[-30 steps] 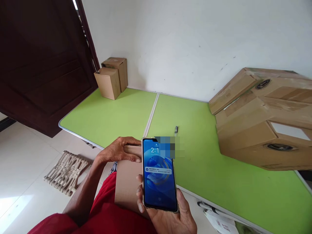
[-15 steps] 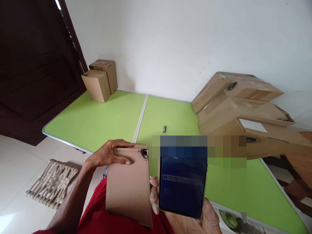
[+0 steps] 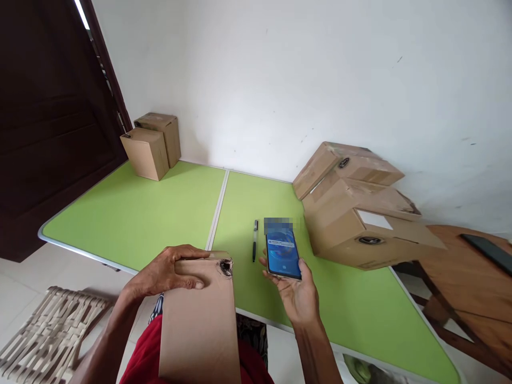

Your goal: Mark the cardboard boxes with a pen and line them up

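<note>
My left hand (image 3: 172, 272) grips the top edge of a cardboard box (image 3: 200, 320), thumb on the near face and fingers over the top. The box stands upright against my red clothing, and a dark, torn-looking mark shows at its upper right corner. In my right hand (image 3: 300, 293) lies a smartphone (image 3: 283, 253), screen up and lit blue with a notification bar; its upper end is blurred out. Just left of the phone, a pen (image 3: 255, 240) rests on the green table (image 3: 160, 213).
Two small cardboard boxes (image 3: 146, 152) stand at the table's far left corner. Several larger cartons (image 3: 360, 213) are piled at the right by the wall. A woven stool (image 3: 48, 330) is on the floor at left, and a wooden table (image 3: 472, 277) with a dark flat object stands at right.
The phone in my right hand has moved away from the camera, down onto or just over the table. The pen now shows in full. My left hand still grips the box; the view has shifted.
</note>
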A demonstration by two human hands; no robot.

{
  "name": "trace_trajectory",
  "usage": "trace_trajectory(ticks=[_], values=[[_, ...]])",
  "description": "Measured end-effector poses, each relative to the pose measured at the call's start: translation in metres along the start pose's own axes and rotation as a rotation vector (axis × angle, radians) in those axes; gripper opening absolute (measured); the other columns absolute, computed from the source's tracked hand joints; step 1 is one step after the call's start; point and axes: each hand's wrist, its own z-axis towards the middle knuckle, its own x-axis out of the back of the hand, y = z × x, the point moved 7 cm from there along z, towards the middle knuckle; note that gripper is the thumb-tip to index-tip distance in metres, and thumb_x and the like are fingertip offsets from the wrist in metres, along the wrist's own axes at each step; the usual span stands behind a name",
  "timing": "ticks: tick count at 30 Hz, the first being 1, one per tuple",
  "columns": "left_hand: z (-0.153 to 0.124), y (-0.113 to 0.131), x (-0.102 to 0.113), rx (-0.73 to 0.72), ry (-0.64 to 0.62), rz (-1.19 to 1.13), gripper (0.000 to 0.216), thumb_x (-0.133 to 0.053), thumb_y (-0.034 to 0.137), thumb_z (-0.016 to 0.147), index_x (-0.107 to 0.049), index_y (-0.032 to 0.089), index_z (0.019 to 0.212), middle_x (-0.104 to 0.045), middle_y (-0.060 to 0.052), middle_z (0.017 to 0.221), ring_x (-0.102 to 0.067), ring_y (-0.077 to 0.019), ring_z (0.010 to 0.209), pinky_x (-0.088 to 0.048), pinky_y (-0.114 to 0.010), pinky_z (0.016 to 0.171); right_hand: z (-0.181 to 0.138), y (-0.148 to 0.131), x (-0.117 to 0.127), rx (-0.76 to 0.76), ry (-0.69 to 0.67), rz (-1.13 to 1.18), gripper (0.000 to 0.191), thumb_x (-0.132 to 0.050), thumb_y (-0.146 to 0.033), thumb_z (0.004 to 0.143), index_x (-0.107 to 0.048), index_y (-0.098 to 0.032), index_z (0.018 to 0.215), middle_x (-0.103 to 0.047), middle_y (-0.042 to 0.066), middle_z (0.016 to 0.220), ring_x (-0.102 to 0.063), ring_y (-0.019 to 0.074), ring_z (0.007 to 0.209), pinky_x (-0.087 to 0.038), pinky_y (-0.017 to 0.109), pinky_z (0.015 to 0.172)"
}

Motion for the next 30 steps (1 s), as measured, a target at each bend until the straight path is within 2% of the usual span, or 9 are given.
trace_trajectory(ticks=[4, 8, 12, 15, 18, 21, 26, 28, 30], values=[[0.0, -0.003, 0.0, 0.004, 0.003, 0.001, 0.061, -0.092, 0.043, 0.081, -0.076, 0.031, 0.138, -0.075, -0.006, 0.142, -0.069, -0.0321, 0.133, -0.052, -0.039, 0.113, 0.04, 0.002, 0.016, 0.049, 0.144, -0.062, 0.042, -0.068, -0.054, 0.088, -0.07, -0.017, 0.109, -0.083, 0.008, 0.09, -0.081, 0.0284, 0.078, -0.065, 0.045, 0.079], [-0.001, -0.002, 0.0, -0.005, 0.012, 0.002, 0.062, -0.092, 0.043, 0.08, -0.077, 0.029, 0.138, -0.075, -0.009, 0.143, -0.068, -0.034, 0.134, -0.052, -0.041, 0.114, 0.061, 0.001, 0.024, 0.073, 0.214, -0.125, 0.037, -0.064, -0.051, 0.086, -0.065, -0.02, 0.108, -0.08, 0.004, 0.086, -0.08, 0.0244, 0.071, -0.064, 0.037, 0.067], [-0.001, 0.0, -0.001, -0.014, 0.017, 0.001, 0.061, -0.092, 0.044, 0.08, -0.077, 0.028, 0.137, -0.075, -0.009, 0.141, -0.069, -0.0339, 0.133, -0.052, -0.042, 0.114, 0.074, -0.002, 0.035, 0.103, 0.285, -0.247, 0.043, -0.071, -0.056, 0.078, -0.063, -0.022, 0.102, -0.076, 0.003, 0.082, -0.074, 0.0219, 0.061, -0.05, 0.027, 0.045], [-0.001, -0.001, 0.001, -0.036, 0.071, -0.008, 0.06, -0.09, 0.05, 0.081, -0.078, 0.025, 0.135, -0.075, -0.011, 0.14, -0.069, -0.0343, 0.13, -0.054, -0.042, 0.112, 0.077, -0.006, 0.043, 0.124, 0.324, -0.372, 0.046, -0.079, -0.056, 0.067, -0.064, -0.02, 0.092, -0.072, 0.004, 0.078, -0.067, 0.0199, 0.056, -0.041, 0.026, 0.039], [-0.006, -0.006, 0.005, -0.058, 0.181, -0.048, 0.067, -0.08, 0.065, 0.085, -0.075, 0.024, 0.138, -0.071, -0.014, 0.144, -0.068, -0.0371, 0.13, -0.056, -0.045, 0.108, 0.073, -0.011, 0.046, 0.15, 0.326, -0.506, 0.045, -0.08, -0.056, 0.061, -0.068, -0.019, 0.084, -0.072, 0.008, 0.086, -0.067, 0.0217, 0.066, -0.048, 0.028, 0.042], [-0.018, -0.018, 0.006, -0.025, 0.304, -0.108, 0.079, -0.068, 0.077, 0.089, -0.062, 0.03, 0.152, -0.056, -0.013, 0.161, -0.055, -0.0444, 0.146, -0.052, -0.053, 0.114, 0.067, -0.02, 0.045, 0.171, 0.31, -0.658, 0.045, -0.078, -0.059, 0.061, -0.073, -0.02, 0.083, -0.076, 0.013, 0.1, -0.071, 0.0283, 0.086, -0.056, 0.031, 0.048], [-0.045, -0.046, -0.007, 0.069, 0.455, -0.179, 0.095, -0.064, 0.077, 0.091, -0.032, 0.036, 0.171, -0.029, -0.009, 0.181, -0.021, -0.0463, 0.167, -0.027, -0.064, 0.133, 0.06, -0.031, 0.044, 0.152, 0.282, -0.916, 0.048, -0.073, -0.065, 0.063, -0.076, -0.021, 0.083, -0.08, 0.018, 0.103, -0.073, 0.0384, 0.097, -0.056, 0.036, 0.05], [-0.057, -0.056, -0.018, 0.088, 0.488, -0.192, 0.098, -0.064, 0.076, 0.092, -0.025, 0.036, 0.173, -0.027, -0.008, 0.181, -0.017, -0.0439, 0.169, -0.019, -0.063, 0.136, 0.058, -0.033, 0.043, 0.14, 0.264, -0.984, 0.05, -0.07, -0.066, 0.065, -0.076, -0.022, 0.088, -0.081, 0.019, 0.108, -0.074, 0.0388, 0.1, -0.058, 0.038, 0.054], [-0.071, -0.064, -0.033, 0.102, 0.508, -0.226, 0.097, -0.064, 0.074, 0.093, -0.022, 0.037, 0.173, -0.027, -0.007, 0.181, -0.019, -0.0413, 0.168, -0.022, -0.058, 0.137, 0.058, -0.033, 0.042, 0.129, 0.237, -1.037, 0.055, -0.067, -0.068, 0.065, -0.076, -0.022, 0.094, -0.08, 0.02, 0.116, -0.075, 0.0396, 0.103, -0.061, 0.041, 0.061]])
